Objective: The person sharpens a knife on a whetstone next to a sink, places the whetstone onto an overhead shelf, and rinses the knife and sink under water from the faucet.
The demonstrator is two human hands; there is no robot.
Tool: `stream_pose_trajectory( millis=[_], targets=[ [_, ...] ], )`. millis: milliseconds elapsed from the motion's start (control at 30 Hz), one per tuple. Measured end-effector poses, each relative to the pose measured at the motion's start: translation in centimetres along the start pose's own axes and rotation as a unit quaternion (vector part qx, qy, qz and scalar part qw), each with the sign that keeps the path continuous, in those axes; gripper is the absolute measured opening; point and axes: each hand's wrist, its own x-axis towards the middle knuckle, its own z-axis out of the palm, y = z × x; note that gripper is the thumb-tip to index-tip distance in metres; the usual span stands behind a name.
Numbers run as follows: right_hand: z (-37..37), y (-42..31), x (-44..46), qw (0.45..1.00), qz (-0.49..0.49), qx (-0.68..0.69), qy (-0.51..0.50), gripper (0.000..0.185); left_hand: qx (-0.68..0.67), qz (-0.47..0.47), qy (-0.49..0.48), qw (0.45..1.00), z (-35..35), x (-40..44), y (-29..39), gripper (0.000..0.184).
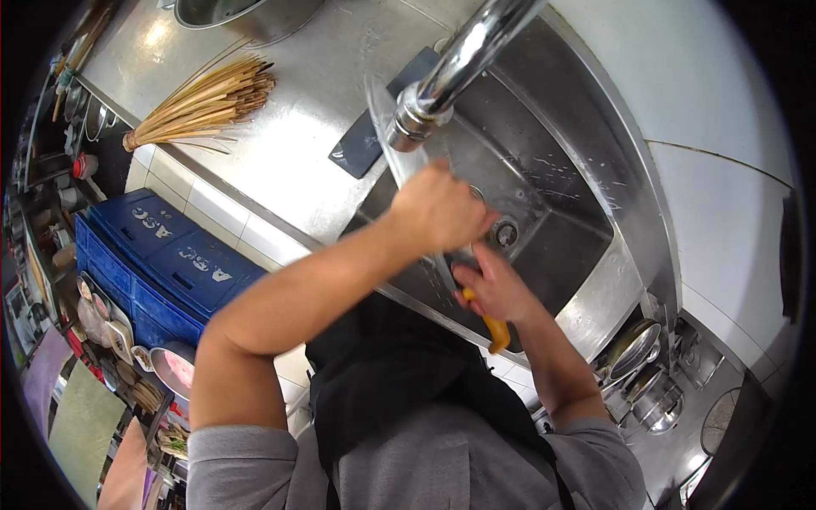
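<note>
Right hand [491, 287], as I watch from my remote post: fingers wrapped round the yellow handle [497, 333] of a long tool, the handle's butt jutting out below the grip toward the wearer's body. Left hand [442, 206]: clenched, set just beyond the right, on the line of the tool; what lies inside the fist I cannot tell. A pale, blurred strip [409, 167] slants out past the left hand and runs close by the mouth of the tap [480, 51]; I take it for the tool's blade, though the blur leaves me unsure. Both hands and the handle are over the steel sink [557, 212], near its drain [507, 233].

Surroundings: I note a dark flat block [355, 146] lying aslant at the sink's left edge, partly behind the strip. On the steel counter [297, 102] rest a brush of split sticks [204, 98] and, farther off, a metal pot [272, 21]. A blue crate [183, 251] with white letters stands below the counter's edge; pans [659, 404] sit at lower right.
</note>
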Motion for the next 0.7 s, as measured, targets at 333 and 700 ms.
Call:
stream_pose_trajectory(
  millis=[333, 700],
  targets=[
    [0.0, 6.0, -2.3, 0.998, 0.021, -0.041, -0.047, 0.042, -0.082, -0.020, -0.003, 0.996, 3.5, -3.2, 3.9, 0.049],
    [-2.3, 2.7, 5.2, 0.999, 0.012, 0.037, 0.030, 0.030, -0.004, 0.041, -0.009, 0.999, 2.3, 3.5, -3.1, 0.057]
  ],
)
